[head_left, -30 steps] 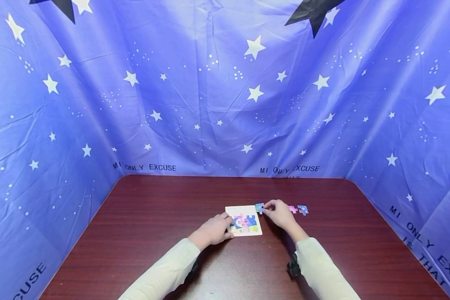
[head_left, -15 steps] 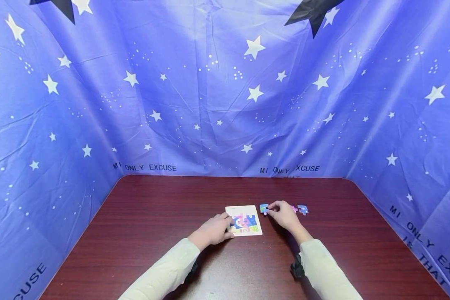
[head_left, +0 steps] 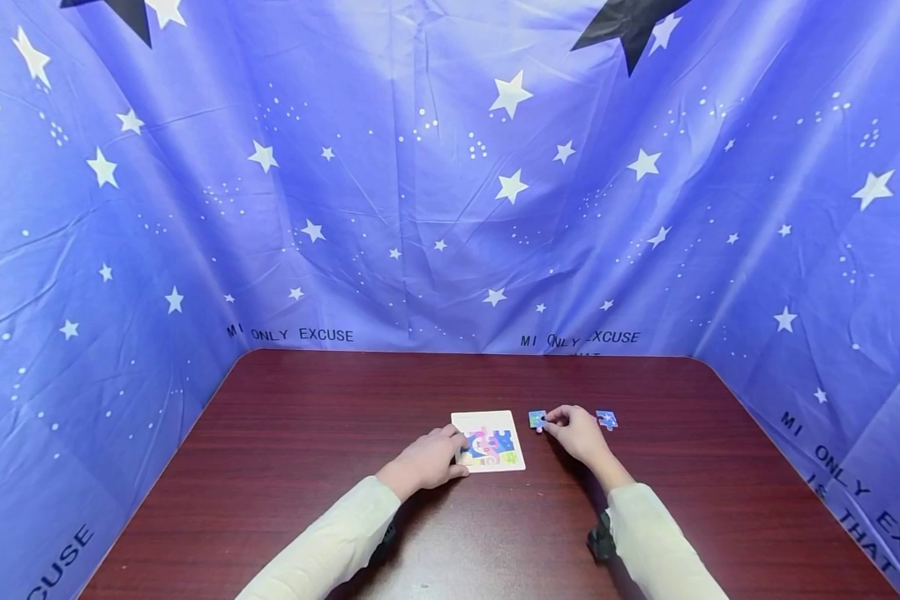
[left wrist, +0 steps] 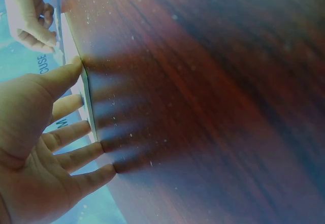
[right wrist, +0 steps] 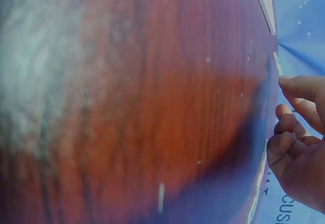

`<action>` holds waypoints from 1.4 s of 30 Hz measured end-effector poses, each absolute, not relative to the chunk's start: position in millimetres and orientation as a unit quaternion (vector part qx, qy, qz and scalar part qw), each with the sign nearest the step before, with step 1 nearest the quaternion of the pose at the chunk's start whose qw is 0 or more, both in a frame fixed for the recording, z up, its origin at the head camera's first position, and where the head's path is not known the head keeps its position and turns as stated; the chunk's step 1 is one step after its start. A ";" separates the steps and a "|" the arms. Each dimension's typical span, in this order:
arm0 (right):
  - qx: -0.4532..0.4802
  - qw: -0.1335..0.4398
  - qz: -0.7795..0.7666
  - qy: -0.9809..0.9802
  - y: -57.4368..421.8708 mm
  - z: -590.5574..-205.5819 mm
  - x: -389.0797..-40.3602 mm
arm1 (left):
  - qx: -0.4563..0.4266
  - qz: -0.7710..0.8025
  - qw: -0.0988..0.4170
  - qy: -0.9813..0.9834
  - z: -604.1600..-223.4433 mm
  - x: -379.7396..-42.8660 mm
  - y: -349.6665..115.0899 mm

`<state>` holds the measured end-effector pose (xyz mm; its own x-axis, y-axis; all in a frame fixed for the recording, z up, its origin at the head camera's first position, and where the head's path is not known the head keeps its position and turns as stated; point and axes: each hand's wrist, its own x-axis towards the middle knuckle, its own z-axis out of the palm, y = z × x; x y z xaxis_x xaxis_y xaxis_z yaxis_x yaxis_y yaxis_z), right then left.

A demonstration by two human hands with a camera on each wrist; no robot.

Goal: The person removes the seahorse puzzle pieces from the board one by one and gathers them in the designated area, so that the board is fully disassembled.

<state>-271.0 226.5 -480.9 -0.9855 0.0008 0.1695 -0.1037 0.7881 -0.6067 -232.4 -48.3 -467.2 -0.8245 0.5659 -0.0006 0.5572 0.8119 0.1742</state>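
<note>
In the head view my left hand (head_left: 429, 458) rests at the left side of a white puzzle board (head_left: 482, 419). Its fingers are extended, with thumb and fingertips touching the board's edge in the left wrist view. Part of a pink, blue and green picture is assembled in the board. My right hand (head_left: 579, 435) pinches a blue-green puzzle piece (head_left: 536, 419) between thumb and fingers, just right of the board. From the right wrist, that piece (right wrist: 277, 64) shows edge-on at the fingertips.
Another blue puzzle piece (head_left: 607, 419) lies right of my right hand, with a pink piece mostly hidden behind the hand. The dark red wooden table (head_left: 330, 400) is enclosed by a blue star-patterned curtain (head_left: 420, 208) at the back and sides.
My right hand has moved right, away from the board, taking the blue-green puzzle piece along. The pink piece is now mostly covered by that hand. My left hand and the board have stayed put.
</note>
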 end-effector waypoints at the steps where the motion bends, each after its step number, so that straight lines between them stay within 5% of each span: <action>1: 0.027 0.080 0.324 -0.942 227.3 -480.6 -270.6 | 0.295 0.084 0.026 0.951 -467.4 -232.5 -48.3; 42: -0.025 0.054 0.352 -0.934 242.2 -483.6 -272.1 | 0.292 0.080 0.030 0.953 -467.7 -233.3 -47.4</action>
<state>-272.1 242.2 -483.6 -0.9930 0.0845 0.0830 0.0087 0.7507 -0.6606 -233.3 -47.4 -467.7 -0.8280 0.5606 -0.0113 0.5509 0.8172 0.1696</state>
